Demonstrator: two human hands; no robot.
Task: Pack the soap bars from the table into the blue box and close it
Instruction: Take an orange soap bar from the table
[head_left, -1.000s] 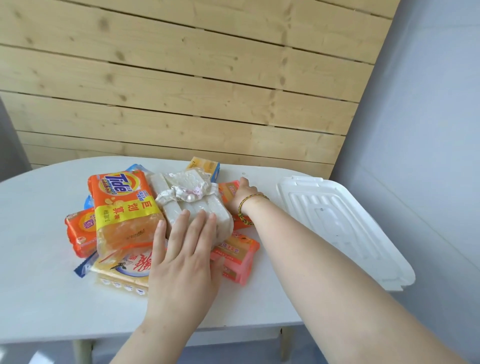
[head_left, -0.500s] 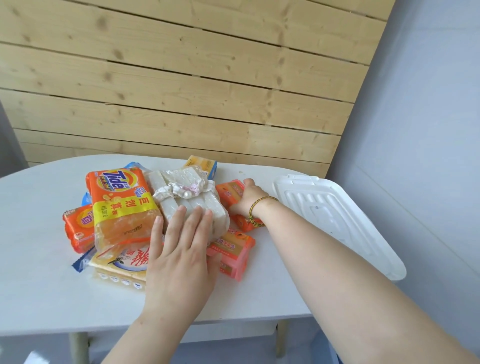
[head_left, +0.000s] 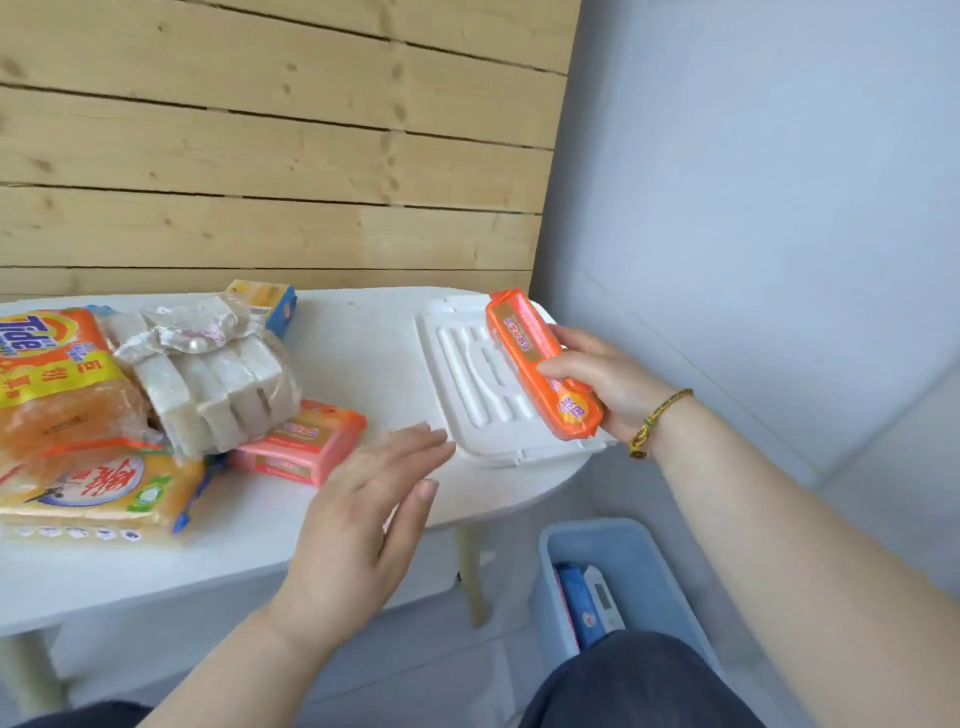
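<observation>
My right hand (head_left: 605, 382) grips an orange wrapped soap bar (head_left: 540, 364) above the white lid (head_left: 467, 384) at the table's right end. Over the table's front edge my left hand (head_left: 363, 514) hovers with straight fingers and holds nothing. On the left of the table lies a pile of soap: a Tide pack (head_left: 57, 374), a clear bag of white bars (head_left: 213, 384), a pink bar (head_left: 301, 441), a yellow pack (head_left: 98, 488) and a small yellow-blue box (head_left: 267, 301). The blue box (head_left: 634, 561) stands open on the floor under the table's right end, with a few packets inside.
The white table (head_left: 363, 353) stands against a wooden plank wall, with a grey wall on the right. My dark-trousered knee (head_left: 634, 686) is in front of the blue box. A table leg (head_left: 470, 566) stands just left of the box.
My right hand has lifted an orange bar from the pile and carried it right, over the lid. My left hand has come off the white bars. The view has swung right and down, revealing the blue box.
</observation>
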